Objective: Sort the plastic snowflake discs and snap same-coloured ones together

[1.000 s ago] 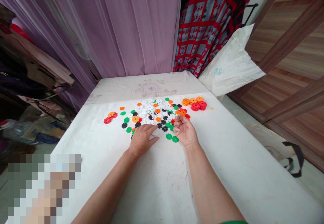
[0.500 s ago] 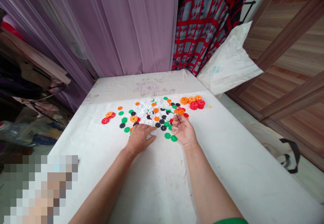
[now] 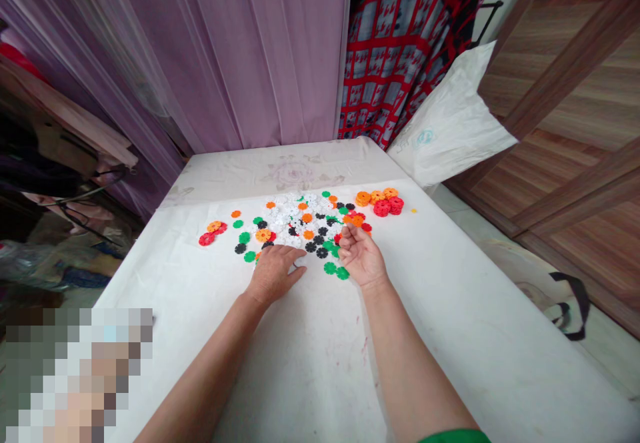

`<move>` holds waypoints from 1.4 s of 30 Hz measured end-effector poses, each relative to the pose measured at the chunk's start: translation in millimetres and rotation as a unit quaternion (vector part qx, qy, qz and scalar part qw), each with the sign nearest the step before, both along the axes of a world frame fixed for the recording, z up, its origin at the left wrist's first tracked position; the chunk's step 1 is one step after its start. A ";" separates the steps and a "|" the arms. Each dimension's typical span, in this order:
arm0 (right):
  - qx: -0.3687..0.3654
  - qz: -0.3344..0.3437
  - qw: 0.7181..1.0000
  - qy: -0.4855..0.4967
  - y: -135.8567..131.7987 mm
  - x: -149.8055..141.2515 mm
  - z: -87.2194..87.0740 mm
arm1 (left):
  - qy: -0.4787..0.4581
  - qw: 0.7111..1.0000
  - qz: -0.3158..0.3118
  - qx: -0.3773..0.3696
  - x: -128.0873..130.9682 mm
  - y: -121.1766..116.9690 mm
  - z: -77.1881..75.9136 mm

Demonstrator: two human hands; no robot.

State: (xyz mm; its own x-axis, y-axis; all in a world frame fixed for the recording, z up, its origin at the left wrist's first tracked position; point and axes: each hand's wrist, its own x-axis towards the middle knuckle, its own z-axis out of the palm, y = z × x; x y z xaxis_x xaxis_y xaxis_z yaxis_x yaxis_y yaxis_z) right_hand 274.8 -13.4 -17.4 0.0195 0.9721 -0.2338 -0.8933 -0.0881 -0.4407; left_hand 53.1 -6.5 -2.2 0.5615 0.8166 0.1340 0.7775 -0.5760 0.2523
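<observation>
A: Where is the main item?

B: The mixed pile of discs [image 3: 287, 213] lies just beyond the left hand [image 3: 275, 271] and the right hand [image 3: 363, 256], mostly between them.

A: Condition of the hands?

B: Apart from each other. The left is arched palm down at the pile's near edge, thumb clear of the fingers; anything beneath the palm cannot be made out. The right has its palm turned inward and fingers curled; whether they grip a disc cannot be told.

A: Why this arrangement?

B: In my judgement, the pile sits there so both hands reach it without stretching. Orange stacks [image 3: 363, 198] and red stacks [image 3: 382, 207] stand beyond the right hand, toward its outer side. Their separation by colour appears deliberate. A small red-and-orange group [image 3: 214, 227] lies out past the left hand, overlapping.

A: Appearance of the pile?

B: Flat, flower-shaped pieces with notched rims, overlapping. White dominates the middle; orange, black and green are scattered through it. Black discs [image 3: 311, 247] lie just past the left fingertips, and two green discs [image 3: 330, 268] just beside the right hand, on its inner side.

A: Surroundings?

B: A white table cover [image 3: 320, 363] runs beneath both forearms. Far ahead of the hands hangs a purple curtain [image 3: 270, 43]; ahead and to the right, a white bag [image 3: 450, 123] stands by the table's edge.
</observation>
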 end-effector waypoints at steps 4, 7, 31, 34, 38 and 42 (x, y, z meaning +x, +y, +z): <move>-0.016 -0.006 1.000 0.009 -0.1 -0.2 1.4 | 0.003 1.000 0.006 -0.003 0.6 -0.8 -0.1; -0.016 -0.006 1.000 0.009 -0.6 -1.0 2.4 | 0.001 1.000 0.009 -0.004 1.6 -1.6 -1.5; -0.006 0.006 1.000 0.001 0.1 0.9 -3.0 | 0.049 0.984 0.160 0.068 -67.5 -2.4 -7.0; -0.005 0.006 1.000 -0.001 -0.3 0.2 -3.2 | 0.028 0.980 0.174 0.087 -66.3 -0.6 -0.4; -0.003 0.005 1.000 -0.003 -1.0 -0.2 -3.5 | 0.020 0.985 0.152 0.079 -58.7 9.7 -0.7; 0.004 0.008 1.000 -0.004 -0.5 1.0 -4.7 | 0.028 0.994 0.089 0.054 -52.6 16.8 -8.6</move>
